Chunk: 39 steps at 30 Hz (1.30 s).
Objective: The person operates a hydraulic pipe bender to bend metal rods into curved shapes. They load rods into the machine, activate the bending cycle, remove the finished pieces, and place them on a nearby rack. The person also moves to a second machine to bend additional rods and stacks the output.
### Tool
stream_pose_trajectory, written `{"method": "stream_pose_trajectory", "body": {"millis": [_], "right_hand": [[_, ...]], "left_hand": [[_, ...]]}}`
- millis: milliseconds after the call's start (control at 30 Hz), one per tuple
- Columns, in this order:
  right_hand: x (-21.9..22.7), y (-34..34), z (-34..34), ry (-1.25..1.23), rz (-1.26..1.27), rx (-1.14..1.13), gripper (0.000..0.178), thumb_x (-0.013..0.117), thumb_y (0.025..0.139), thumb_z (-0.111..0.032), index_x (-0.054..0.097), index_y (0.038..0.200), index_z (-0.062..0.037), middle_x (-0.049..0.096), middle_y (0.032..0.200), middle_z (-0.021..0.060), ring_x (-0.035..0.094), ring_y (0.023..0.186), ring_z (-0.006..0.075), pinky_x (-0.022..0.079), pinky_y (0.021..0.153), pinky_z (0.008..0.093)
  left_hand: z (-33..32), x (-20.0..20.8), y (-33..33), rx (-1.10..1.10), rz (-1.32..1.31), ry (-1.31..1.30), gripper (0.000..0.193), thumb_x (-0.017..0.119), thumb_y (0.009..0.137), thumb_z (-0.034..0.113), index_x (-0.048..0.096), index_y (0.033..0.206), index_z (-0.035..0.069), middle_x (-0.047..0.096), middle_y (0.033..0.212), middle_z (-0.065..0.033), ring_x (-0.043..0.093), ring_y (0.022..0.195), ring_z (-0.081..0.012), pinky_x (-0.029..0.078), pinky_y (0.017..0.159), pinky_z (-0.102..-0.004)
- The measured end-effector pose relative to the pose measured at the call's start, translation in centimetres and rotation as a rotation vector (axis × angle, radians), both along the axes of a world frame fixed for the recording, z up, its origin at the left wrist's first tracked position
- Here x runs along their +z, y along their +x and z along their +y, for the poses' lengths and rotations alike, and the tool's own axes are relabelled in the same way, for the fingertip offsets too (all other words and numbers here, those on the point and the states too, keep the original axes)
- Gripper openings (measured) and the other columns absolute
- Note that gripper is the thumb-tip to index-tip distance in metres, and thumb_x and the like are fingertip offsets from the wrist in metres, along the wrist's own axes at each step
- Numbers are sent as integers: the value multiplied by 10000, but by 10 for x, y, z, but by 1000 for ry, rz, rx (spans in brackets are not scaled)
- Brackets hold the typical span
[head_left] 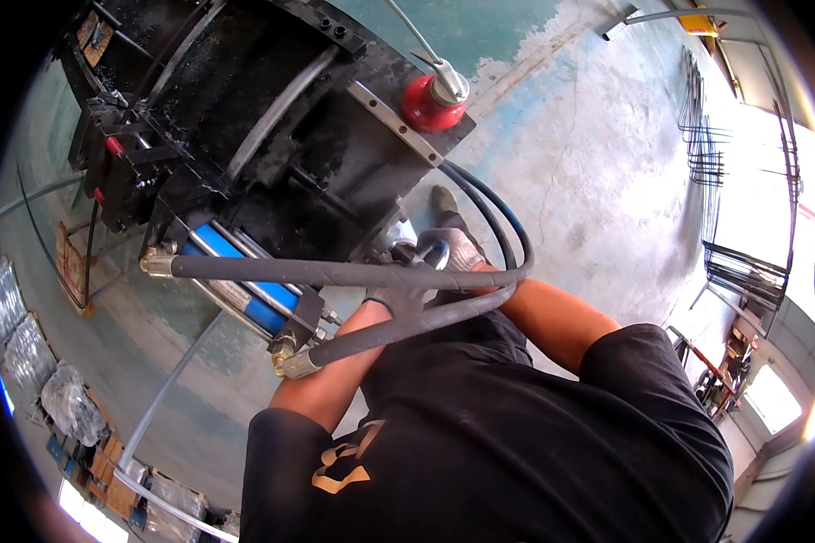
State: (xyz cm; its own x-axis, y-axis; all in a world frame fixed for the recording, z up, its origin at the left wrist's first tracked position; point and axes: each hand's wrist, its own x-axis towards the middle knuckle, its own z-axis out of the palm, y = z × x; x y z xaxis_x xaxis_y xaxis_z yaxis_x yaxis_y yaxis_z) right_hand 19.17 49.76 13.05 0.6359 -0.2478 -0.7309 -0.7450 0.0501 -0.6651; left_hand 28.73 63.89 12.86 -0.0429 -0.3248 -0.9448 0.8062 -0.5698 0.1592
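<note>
Machinery of black, oil-streaked steel plate point(335, 172) stands on a worn grey-and-teal concrete floor point(589, 136) and is taken as the landmark. From where I stand, the person's right hand, in a grey work glove point(457, 246), is at the machinery's near right corner, its fingers curled against a bright metal piece with a rounded end point(438, 256); whether they clench it cannot be told. The left hand, in a dark-grey glove point(392, 297), is just off the same corner, partly covered by hoses; its grip cannot be determined. One thick black rubber hose point(290, 271) with a brass-coloured end fitting point(158, 264) and a second black rubber hose point(407, 328) pass along the machinery's near side and loop round by its right corner. A bright blue cylinder with steel tie rods point(269, 317) sits at the machinery's near left side. A red, rounded can with a pale top and thin spout point(433, 105) rests on the machinery's far right corner, beside a flat steel bar with drilled holes point(395, 125). Bent dark metal rods point(711, 163) are well apart, right of the machinery.
</note>
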Motion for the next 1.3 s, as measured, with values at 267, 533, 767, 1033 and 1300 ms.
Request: {"method": "stream_pose_trajectory", "body": {"millis": [267,533,767,1033,1300], "right_hand": [[-23,-7,2,-144,-105,137,361,804,817,-282,751,1088,-50,768,1006,148,746,959,281,578,857,381],[-40,-8,4,41,-155,203,295,762,852,-300,730,1058,-91,749,1000,126,726,970,284,559,859,379],[-68,-14,24,-10,-472,351,199,641,931,-310,697,987,-128,702,985,73,684,950,255,538,813,362],[-64,-8,31,-33,-298,295,233,678,919,-224,683,1115,-99,728,1054,133,700,1020,292,547,875,379],[66,-33,-7,-440,-571,-123,565,822,775,-274,649,1265,-51,641,1274,222,655,1129,425,546,951,485]], "left_hand": [[23,-30,-10,-45,-110,18,197,503,1026,218,617,892,129,602,753,-22,521,527,-137,377,414,-266],[-1,40,12,-1291,-814,-123,224,603,930,206,713,980,17,711,1010,-222,658,973,-427,535,791,-481],[-12,38,-3,220,-126,651,225,452,931,126,638,851,28,601,777,-142,580,685,-271,471,616,-433],[0,48,-2,-161,-305,366,230,470,978,121,645,862,26,598,781,-84,562,678,-180,470,617,-367],[31,-34,11,-353,-199,-270,263,667,948,199,679,1141,21,705,982,-89,667,891,-208,548,780,-347]]}}
